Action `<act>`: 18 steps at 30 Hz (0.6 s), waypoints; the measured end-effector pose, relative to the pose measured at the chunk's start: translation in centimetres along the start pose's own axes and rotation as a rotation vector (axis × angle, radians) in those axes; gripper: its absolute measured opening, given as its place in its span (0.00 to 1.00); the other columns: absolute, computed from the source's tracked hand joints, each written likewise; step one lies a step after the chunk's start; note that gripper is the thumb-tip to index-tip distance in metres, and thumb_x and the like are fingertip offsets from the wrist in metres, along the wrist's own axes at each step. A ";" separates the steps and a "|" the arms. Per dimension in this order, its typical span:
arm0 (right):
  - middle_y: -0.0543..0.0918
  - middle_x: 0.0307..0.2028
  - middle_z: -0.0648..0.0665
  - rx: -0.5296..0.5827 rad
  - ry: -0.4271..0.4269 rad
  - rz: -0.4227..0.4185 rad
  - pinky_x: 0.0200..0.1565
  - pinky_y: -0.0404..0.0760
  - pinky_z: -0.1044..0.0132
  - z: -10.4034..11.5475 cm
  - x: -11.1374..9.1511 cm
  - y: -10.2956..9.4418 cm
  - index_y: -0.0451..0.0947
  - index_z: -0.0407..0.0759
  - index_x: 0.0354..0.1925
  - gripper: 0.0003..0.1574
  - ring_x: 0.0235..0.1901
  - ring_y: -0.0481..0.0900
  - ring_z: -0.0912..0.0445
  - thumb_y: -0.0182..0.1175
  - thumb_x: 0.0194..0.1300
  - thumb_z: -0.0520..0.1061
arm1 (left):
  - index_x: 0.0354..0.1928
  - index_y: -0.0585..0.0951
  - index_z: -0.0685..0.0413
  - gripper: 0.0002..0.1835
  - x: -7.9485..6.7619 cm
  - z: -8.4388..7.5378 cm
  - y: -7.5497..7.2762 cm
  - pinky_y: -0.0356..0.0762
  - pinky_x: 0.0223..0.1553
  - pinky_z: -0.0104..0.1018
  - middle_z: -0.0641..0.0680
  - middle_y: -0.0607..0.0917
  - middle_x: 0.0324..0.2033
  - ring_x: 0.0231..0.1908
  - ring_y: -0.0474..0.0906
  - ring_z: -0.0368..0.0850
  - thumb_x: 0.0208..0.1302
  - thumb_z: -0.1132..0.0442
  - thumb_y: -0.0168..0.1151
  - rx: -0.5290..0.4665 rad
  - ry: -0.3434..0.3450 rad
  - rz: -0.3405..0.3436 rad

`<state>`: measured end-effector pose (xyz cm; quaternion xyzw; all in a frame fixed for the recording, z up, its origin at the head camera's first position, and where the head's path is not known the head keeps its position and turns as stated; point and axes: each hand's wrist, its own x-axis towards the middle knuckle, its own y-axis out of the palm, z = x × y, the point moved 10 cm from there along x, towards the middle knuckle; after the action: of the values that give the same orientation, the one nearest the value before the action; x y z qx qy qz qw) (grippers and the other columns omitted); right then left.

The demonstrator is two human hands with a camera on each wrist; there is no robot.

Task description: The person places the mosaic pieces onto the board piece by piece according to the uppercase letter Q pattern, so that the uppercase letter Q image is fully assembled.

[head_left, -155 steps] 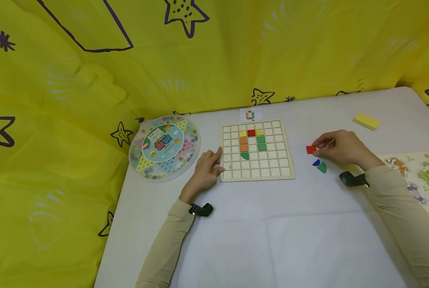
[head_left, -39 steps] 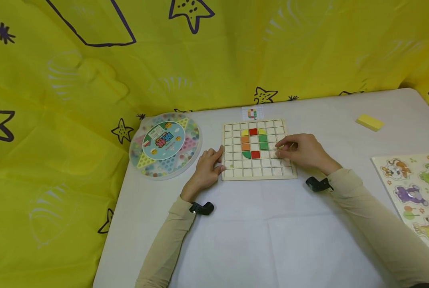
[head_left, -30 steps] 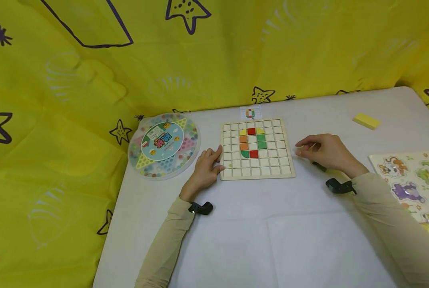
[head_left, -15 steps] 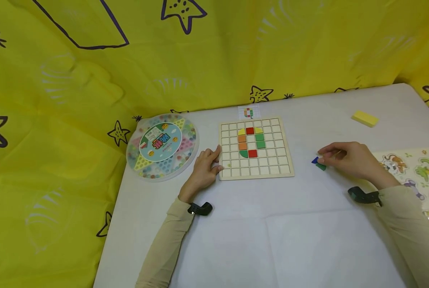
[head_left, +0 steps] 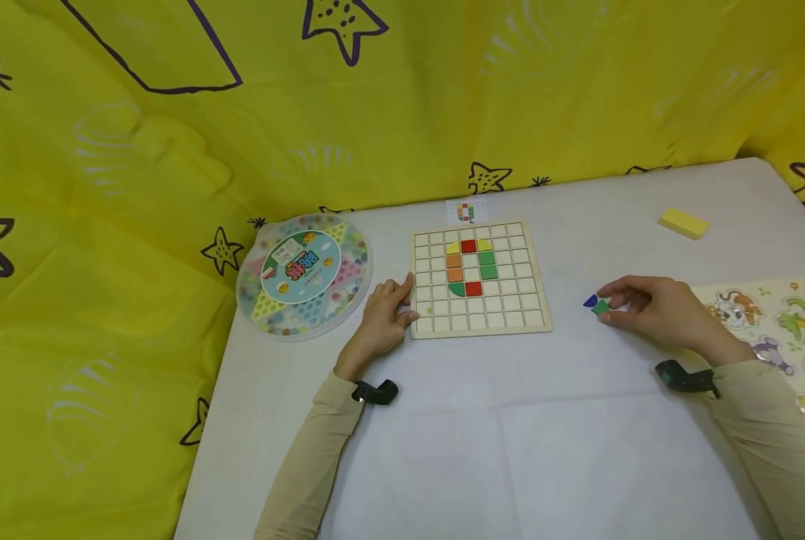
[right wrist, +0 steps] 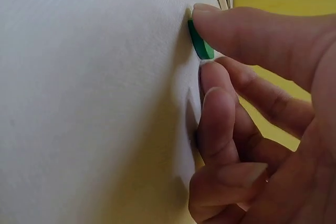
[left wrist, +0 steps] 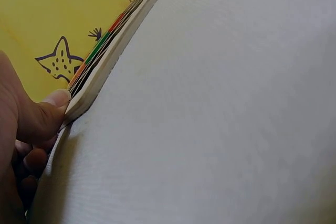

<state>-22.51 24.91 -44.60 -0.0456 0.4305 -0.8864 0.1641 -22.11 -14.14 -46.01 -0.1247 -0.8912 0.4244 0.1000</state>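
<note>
My left hand rests at the left edge of a square wooden grid board, its index finger and thumb touching the rim. In the left wrist view the thumb lies against the board's corner. Red, yellow, orange and green pieces form a ring in the grid, with a red square at its bottom. To the right of the board, my right hand pinches a green quarter-round piece between thumb and finger. A small blue half-round piece lies on the table beside its fingertips.
Behind the board lies a small pattern card. A round marble game box stands at the left. On the right are a yellow block and an animal picture board, partly under the right forearm. A yellow curtain hangs behind the table.
The red square has gone from the table into the ring's bottom row. My right hand has moved back right from the board and taken hold of the green piece. The left hand stays put.
</note>
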 end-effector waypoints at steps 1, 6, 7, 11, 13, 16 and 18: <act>0.85 0.37 0.48 -0.001 -0.013 -0.006 0.33 0.72 0.71 0.2 0.0 0.0 0.87 0.39 0.50 0.20 0.30 0.72 0.65 0.78 0.62 0.44 | 0.79 0.66 0.65 0.38 0.0 0.0 0.0 0.58 0.51 0.42 0.55 0.75 0.40 0.43 0.64 0.50 0.70 0.65 0.67 0.000 0.003 -0.001; 0.84 0.35 0.49 -0.021 -0.029 -0.015 0.32 0.72 0.70 0.5 0.0 0.0 0.87 0.39 0.46 0.17 0.30 0.72 0.65 0.78 0.61 0.44 | 0.79 0.66 0.65 0.38 0.0 -0.1 0.0 0.58 0.51 0.42 0.55 0.75 0.40 0.43 0.64 0.51 0.70 0.65 0.67 0.003 0.001 0.003; 0.84 0.35 0.49 -0.023 -0.026 -0.017 0.32 0.72 0.70 0.4 0.0 0.0 0.87 0.39 0.46 0.17 0.30 0.71 0.65 0.78 0.61 0.44 | 0.79 0.66 0.65 0.38 0.0 -0.1 0.0 0.58 0.51 0.42 0.55 0.76 0.41 0.43 0.64 0.51 0.70 0.65 0.67 0.003 0.000 0.004; 0.84 0.34 0.47 -0.029 -0.026 -0.038 0.32 0.72 0.70 0.4 0.0 -0.2 0.84 0.39 0.44 0.18 0.29 0.72 0.66 0.80 0.59 0.45 | 0.79 0.66 0.64 0.37 0.0 -0.1 -0.1 0.59 0.51 0.42 0.55 0.75 0.41 0.43 0.64 0.51 0.71 0.65 0.66 0.002 -0.003 0.008; 0.85 0.34 0.47 -0.026 -0.031 -0.051 0.32 0.73 0.71 0.4 -0.1 -0.2 0.83 0.39 0.43 0.19 0.29 0.72 0.67 0.80 0.59 0.45 | 0.79 0.66 0.64 0.38 0.0 -0.1 -0.1 0.58 0.51 0.42 0.55 0.75 0.41 0.43 0.64 0.51 0.71 0.65 0.66 -0.003 -0.005 0.009; 0.85 0.34 0.46 -0.015 -0.040 -0.065 0.33 0.73 0.74 0.5 -0.1 -0.3 0.82 0.39 0.42 0.19 0.30 0.74 0.69 0.80 0.59 0.44 | 0.79 0.65 0.64 0.38 0.0 0.0 0.0 0.58 0.51 0.42 0.55 0.75 0.41 0.43 0.64 0.50 0.71 0.65 0.66 -0.008 -0.006 0.010; 0.85 0.34 0.46 -0.010 -0.055 -0.074 0.32 0.74 0.74 0.7 -0.1 -0.3 0.82 0.39 0.43 0.18 0.29 0.74 0.70 0.80 0.59 0.42 | 0.79 0.65 0.64 0.38 0.0 0.0 0.0 0.58 0.51 0.42 0.55 0.75 0.41 0.43 0.64 0.50 0.71 0.65 0.66 -0.012 -0.005 0.012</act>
<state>-22.36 24.61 -43.96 -0.0870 0.4282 -0.8881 0.1427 -22.12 -14.16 -46.04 -0.1294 -0.8933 0.4199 0.0945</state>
